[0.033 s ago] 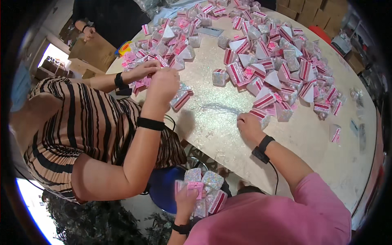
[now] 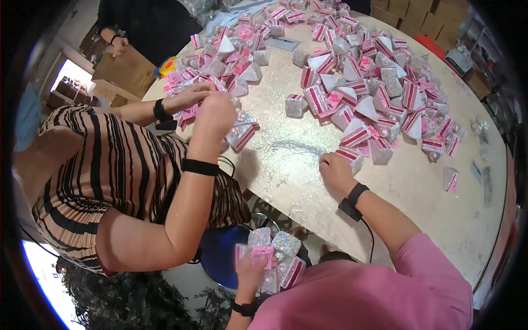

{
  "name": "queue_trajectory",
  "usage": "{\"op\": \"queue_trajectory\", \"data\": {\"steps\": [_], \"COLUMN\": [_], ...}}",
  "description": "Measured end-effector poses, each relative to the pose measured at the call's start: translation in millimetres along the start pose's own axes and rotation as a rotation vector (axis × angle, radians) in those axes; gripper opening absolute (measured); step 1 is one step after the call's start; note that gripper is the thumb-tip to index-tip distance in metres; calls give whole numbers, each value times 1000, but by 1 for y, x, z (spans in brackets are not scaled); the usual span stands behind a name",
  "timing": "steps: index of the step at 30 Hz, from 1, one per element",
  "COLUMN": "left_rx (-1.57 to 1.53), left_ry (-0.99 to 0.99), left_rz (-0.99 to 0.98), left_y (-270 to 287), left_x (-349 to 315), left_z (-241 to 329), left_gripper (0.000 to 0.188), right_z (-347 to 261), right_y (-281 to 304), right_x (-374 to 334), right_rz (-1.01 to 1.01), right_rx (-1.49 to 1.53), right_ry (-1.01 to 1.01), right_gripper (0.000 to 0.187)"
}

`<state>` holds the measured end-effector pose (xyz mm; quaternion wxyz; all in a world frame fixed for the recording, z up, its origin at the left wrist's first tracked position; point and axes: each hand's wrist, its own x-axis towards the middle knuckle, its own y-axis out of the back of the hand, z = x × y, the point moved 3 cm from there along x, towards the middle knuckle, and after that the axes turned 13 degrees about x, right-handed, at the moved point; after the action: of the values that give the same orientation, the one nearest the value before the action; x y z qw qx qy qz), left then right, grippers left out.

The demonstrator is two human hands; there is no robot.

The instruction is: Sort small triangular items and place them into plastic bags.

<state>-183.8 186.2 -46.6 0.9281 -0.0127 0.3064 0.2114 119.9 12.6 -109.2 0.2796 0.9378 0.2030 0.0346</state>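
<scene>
cardboard cartons (image 2: 122, 70), blue stool (image 2: 219, 254), co-worker's striped top (image 2: 104, 170)

Packing workshop, table (image 2: 308, 181) heaped with gift boxes (image 2: 357, 99), cartons (image 2: 126, 69)

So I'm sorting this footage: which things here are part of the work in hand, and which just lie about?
In hand:
left hand holding a bunch of glittery pink boxes
right hand at a box from the pile of boxes

Lying about:
cardboard cartons
blue stool
co-worker's hands

pink-striped glittery small boxes (image 2: 357, 88) heaped on the table; brown cartons (image 2: 404, 14), perhaps stacked, behind.
</scene>
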Motion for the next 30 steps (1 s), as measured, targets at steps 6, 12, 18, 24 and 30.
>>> {"op": "queue_trajectory", "data": {"steps": [6,12,18,24,30], "left_rx": [6,-31,38,9,12], "left_ry": [-5,-18,19,-28,36], "left_rz": [29,4,12,-3,-52], "left_y": [0,0,2,0,-6], "left_x": [-1,2,5,8,11], "left_z": [-1,-3,0,8,23], "left_gripper": [22,20,21,23,25], "right_z": [-18,-2,0,-21,-33], "right_y": [-3,-16,-20,-10,19], "right_x": [-7,8,10,7,18], "right_rz": [54,-39,-52,-132,-71], "right_rx": [-63,-167,-234,-371,-91], "right_ry": [130,250,351,330,265], "right_gripper": [10,5,4,6,5]}}
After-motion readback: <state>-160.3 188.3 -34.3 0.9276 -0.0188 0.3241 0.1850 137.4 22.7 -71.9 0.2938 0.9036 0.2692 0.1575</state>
